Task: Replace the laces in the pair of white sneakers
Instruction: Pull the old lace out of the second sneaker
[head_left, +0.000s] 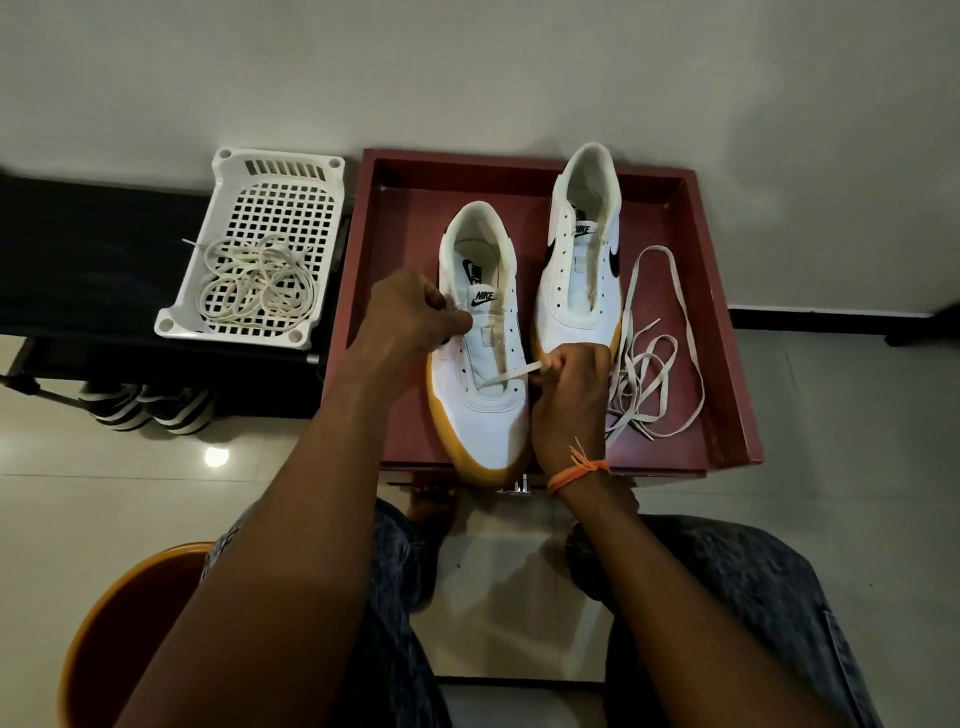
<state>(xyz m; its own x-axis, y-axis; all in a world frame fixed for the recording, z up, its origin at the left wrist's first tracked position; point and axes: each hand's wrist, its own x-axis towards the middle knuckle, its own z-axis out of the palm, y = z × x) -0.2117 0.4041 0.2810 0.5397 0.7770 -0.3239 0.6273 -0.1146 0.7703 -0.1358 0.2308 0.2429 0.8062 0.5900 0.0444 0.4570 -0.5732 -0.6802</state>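
Red wooden tray (722, 322) against pale wall, glossy tile floor. Both sneakers inside; near sneaker (480, 364) gripped at eyelets by left hand (410, 317). Right hand (569, 384) pinching lace (511, 373). White basket (260, 244) left.

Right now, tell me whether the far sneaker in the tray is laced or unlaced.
Unlaced: the far sneaker shows bare eyelets with no lace crossing its tongue, and loose laces lie beside it in the red tray.

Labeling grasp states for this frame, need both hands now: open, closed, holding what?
Left hand: closed, gripping the side of the near sneaker.
Right hand: closed, pinching the lace that runs across the sneaker's lowest eyelets.
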